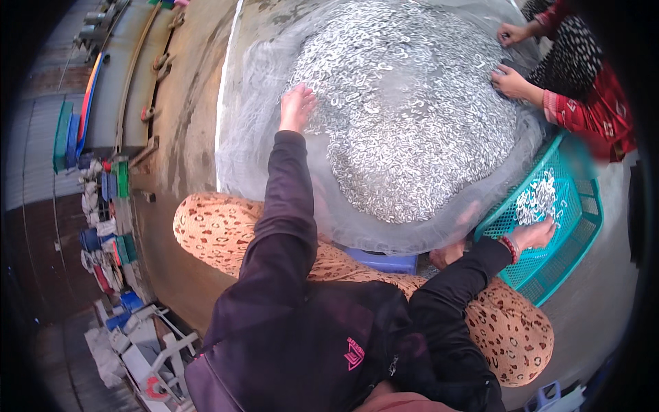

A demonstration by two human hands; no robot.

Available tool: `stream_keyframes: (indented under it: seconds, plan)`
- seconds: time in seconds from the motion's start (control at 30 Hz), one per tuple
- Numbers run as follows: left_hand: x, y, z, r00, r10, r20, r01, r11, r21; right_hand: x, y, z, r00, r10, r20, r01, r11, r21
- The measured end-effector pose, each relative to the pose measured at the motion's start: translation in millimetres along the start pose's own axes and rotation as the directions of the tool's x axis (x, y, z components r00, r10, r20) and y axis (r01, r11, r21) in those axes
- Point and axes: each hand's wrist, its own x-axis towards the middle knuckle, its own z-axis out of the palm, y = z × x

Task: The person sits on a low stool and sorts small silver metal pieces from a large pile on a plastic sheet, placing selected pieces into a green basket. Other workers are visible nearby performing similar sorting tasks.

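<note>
A broad heap of small silvery fish (419,144) lies on a fine pale mesh net (254,151) in front of me. At the heap's left edge is my left hand (297,108), its fingers curled together; whatever they may hold is too small to make out. My right hand (535,235), with a red bracelet at the wrist, reaches inside a teal plastic basket (583,250). Loosely extended fingers there are beside a small pile of the same fish (537,199) on the basket's slatted bottom.
Across the heap at the right, another person's two hands (511,81) work at its edge, below patterned red sleeves (583,113). Part of a blue plastic object (384,261) shows under the net's near edge. Crates and clutter (110,226) line the left wall.
</note>
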Motion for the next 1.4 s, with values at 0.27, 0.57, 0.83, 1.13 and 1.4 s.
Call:
stream_keyframes:
  seconds: [0.27, 0.57, 0.83, 1.13, 1.4]
  plan:
    - [42, -114, -38, 0.908, 0.107, -0.404, -0.127, 0.992, -0.023, -46, -25, 48, 0.596, -0.665, 0.450, 0.707, 0.700, 0.097]
    - [83, -132, -58, 0.716, 0.566, -0.409, -0.175, 0.713, 0.679, -235, -12, 174, -0.099, 0.070, 0.993, 0.536, 0.844, -0.006]
    - [191, 43, -217, 0.605, 0.794, -0.052, -0.315, 0.299, 0.901, -229, 33, 187, 0.076, 0.068, 0.995, 0.441, 0.892, -0.095]
    - [194, 40, -186, 0.952, 0.188, -0.243, 0.213, 0.167, 0.963, -220, 45, 186, 0.132, 0.075, 0.988, 0.407, 0.905, -0.123]
    - [176, 25, -165, 0.952, 0.284, -0.110, 0.069, 0.151, 0.986, -232, 39, 183, 0.089, 0.022, 0.996, 0.442, 0.895, -0.059]
